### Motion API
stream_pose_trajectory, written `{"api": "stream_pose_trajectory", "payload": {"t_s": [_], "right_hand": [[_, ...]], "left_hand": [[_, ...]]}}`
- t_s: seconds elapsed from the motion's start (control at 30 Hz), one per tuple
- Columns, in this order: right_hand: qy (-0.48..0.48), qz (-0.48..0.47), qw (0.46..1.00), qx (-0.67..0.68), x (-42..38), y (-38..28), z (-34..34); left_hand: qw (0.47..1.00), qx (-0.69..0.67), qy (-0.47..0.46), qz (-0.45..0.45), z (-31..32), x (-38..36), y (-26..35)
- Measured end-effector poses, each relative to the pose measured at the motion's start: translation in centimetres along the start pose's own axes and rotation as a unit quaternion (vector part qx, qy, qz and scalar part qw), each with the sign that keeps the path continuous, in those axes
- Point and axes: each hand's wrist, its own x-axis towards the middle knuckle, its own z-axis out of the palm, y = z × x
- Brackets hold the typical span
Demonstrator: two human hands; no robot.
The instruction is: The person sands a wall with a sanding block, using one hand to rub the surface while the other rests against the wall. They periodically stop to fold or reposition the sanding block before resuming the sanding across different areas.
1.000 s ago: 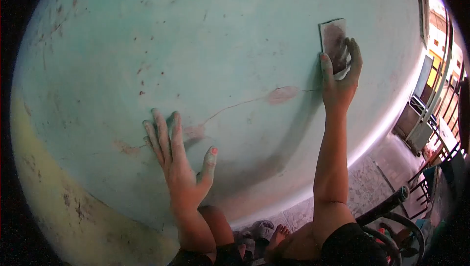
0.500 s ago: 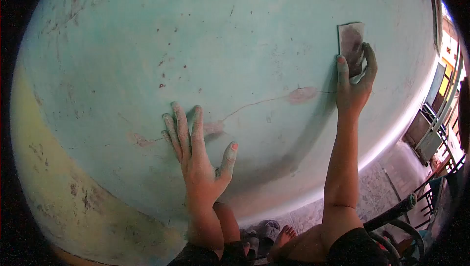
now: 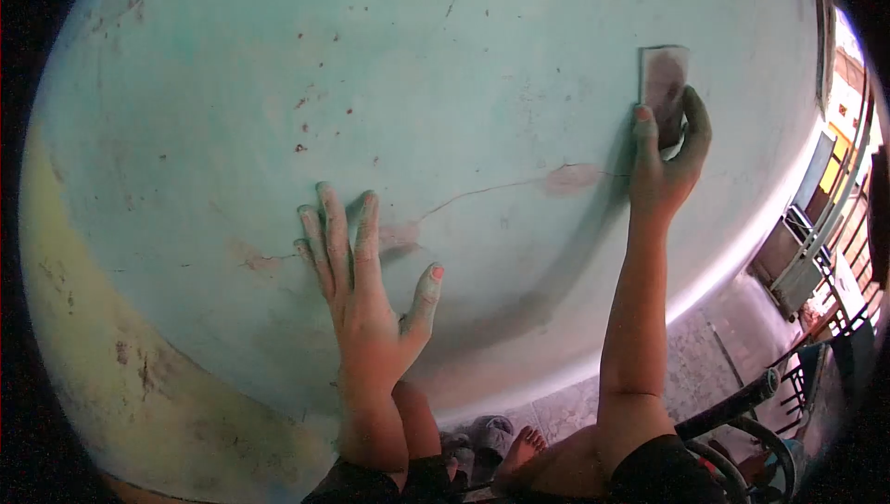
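Note:
A pale green wall (image 3: 445, 124) fills most of the view, with a thin crack crossing it. My right hand (image 3: 669, 156) grips the lower part of a folded piece of sandpaper (image 3: 664, 77) between thumb and fingers and holds it against the wall. The sandpaper's outer face is pale with a dark smudge. Lower and to the left, my left hand (image 3: 366, 309) rests on the wall with its fingers spread and holds nothing. Pale dust coats its fingers. Beside its index finger lies a pinkish patch (image 3: 399, 233) on the crack; another patch (image 3: 570, 178) is nearer my right hand.
Yellowish paint (image 3: 102, 356) covers the wall's lower left. Below are a tiled floor (image 3: 681, 365), a bare foot (image 3: 524, 448) and grey footwear (image 3: 489, 432). A dark tubular frame (image 3: 732, 407) stands close by my right arm. Railings and a bright opening lie at far right.
My view has shifted slightly. The sandpaper in my right hand has moved a little down and right along the wall. My left hand stays at about the same spot on the wall.

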Motion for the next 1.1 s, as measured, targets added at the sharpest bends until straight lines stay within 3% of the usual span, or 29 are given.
{"api": "stream_pose_trajectory", "payload": {"t_s": [0.1,0.17,0.2,0.3,0.33,0.4,0.43,0.5,0.53,0.6,0.63,0.67,0.73,1.1], "right_hand": [[0.019,0.041,0.999,0.028,0.1,0.6,-0.6],[-0.004,-0.013,1.000,-0.017,-0.9,-0.8,0.2],[-0.031,-0.067,0.995,-0.071,-1.4,-1.0,0.6],[-0.099,-0.272,0.956,0.043,-2.5,-3.3,2.3],[-0.116,-0.261,0.958,0.021,-2.7,-4.3,1.9],[-0.090,-0.147,0.981,0.085,-2.5,-4.5,1.4],[-0.089,-0.154,0.981,0.077,-2.0,-4.8,1.0],[-0.044,0.087,0.951,0.292,-0.6,-5.7,-0.1],[-0.043,0.072,0.956,0.282,0.5,-6.0,-0.9],[-0.072,0.284,0.787,0.543,2.7,-6.8,-2.9],[-0.093,0.299,0.760,0.569,3.7,-7.3,-3.5],[-0.092,0.291,0.769,0.561,4.1,-7.5,-4.0],[-0.136,0.274,0.716,0.628,3.9,-7.5,-4.3],[-0.168,0.310,0.689,0.633,3.6,-7.2,-5.0]], "left_hand": [[1.000,-0.006,0.013,0.005,0.2,0.1,0.3],[1.000,-0.008,0.015,0.002,0.6,0.0,0.2],[1.000,-0.003,0.021,0.002,0.7,0.0,0.3],[1.000,0.004,0.020,-0.003,0.5,0.0,0.4],[1.000,0.006,0.021,0.003,0.4,0.0,0.3],[1.000,0.000,0.018,-0.004,0.4,-0.1,0.3],[1.000,-0.010,0.019,-0.001,0.2,-0.2,0.3],[1.000,-0.014,0.018,0.007,0.1,-0.4,0.2],[0.999,-0.031,0.024,0.011,-0.1,-0.4,0.2],[0.997,-0.065,0.028,0.023,-0.8,-0.4,0.3],[0.997,-0.064,0.035,0.018,-0.9,-0.5,0.5],[0.996,-0.077,0.036,0.022,-0.7,-0.5,0.5],[0.997,-0.064,0.032,0.007,0.1,-1.0,0.0],[0.993,-0.115,0.003,0.021,-1.4,-1.4,0.8]]}}
